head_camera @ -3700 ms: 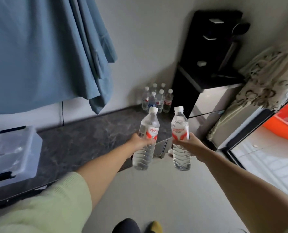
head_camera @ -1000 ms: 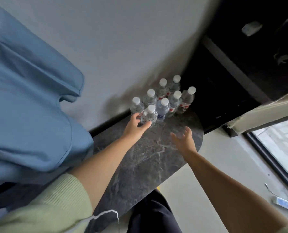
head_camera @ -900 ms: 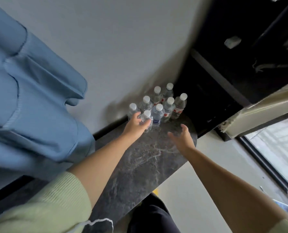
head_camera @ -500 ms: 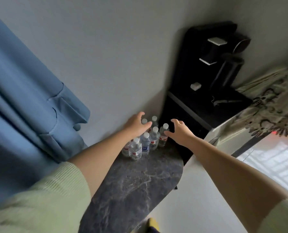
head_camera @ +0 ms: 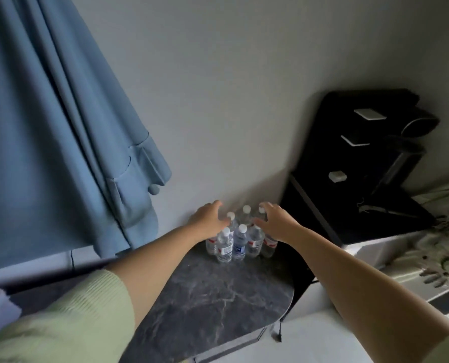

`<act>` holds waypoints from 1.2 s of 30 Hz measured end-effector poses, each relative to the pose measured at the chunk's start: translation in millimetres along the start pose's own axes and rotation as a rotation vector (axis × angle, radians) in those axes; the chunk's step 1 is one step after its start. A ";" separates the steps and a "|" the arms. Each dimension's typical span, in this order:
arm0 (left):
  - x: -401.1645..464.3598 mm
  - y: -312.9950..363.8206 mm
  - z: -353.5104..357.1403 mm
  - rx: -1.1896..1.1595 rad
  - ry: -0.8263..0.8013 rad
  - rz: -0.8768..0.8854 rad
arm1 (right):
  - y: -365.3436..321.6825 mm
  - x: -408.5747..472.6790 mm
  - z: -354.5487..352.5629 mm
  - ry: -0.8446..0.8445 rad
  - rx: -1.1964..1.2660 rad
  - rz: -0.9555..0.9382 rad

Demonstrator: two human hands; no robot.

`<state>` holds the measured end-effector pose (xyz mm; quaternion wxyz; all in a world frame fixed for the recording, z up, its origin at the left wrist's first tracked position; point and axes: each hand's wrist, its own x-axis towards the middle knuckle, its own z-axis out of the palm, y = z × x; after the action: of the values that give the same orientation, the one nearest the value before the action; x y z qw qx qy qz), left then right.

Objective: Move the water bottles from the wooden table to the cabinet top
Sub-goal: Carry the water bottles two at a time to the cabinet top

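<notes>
Both hands hover over the water bottles (head_camera: 233, 238) at the surface's (head_camera: 212, 305) far corner — left hand (head_camera: 209, 218) and right hand (head_camera: 277, 221), fingers spread, gripping nothing.

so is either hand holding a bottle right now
No, the left hand and right hand hover with spread fingers over the bottles standing on the dark marble top, gripping none.

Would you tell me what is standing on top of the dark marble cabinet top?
A cluster of clear plastic water bottles stands on the dark marble cabinet top against the wall; both hands hide part of the back row.
</notes>
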<state>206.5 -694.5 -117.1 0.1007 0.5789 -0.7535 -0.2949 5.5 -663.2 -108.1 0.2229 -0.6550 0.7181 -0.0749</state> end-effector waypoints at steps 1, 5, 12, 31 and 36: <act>-11.2 3.4 8.4 0.018 0.009 -0.007 | 1.2 -2.5 2.5 -0.014 0.004 -0.026; -60.9 7.8 33.1 0.015 0.069 -0.064 | -0.4 -17.2 20.4 -0.090 -0.053 -0.154; -153.8 -37.7 4.3 0.071 0.214 -0.347 | -71.7 -40.3 50.3 -0.185 -0.107 -0.381; -583.7 -201.0 -10.7 -0.147 0.716 -0.988 | -358.4 -291.6 237.7 -0.464 -0.323 -1.018; -737.9 -218.4 2.4 -0.146 0.842 -1.204 | -429.7 -417.6 303.9 -0.557 -0.286 -1.222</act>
<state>611.3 -40.2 -101.6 0.2404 0.9482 -0.1815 -0.1011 540.2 -256.5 -114.0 0.2282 -0.9604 0.1388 0.0797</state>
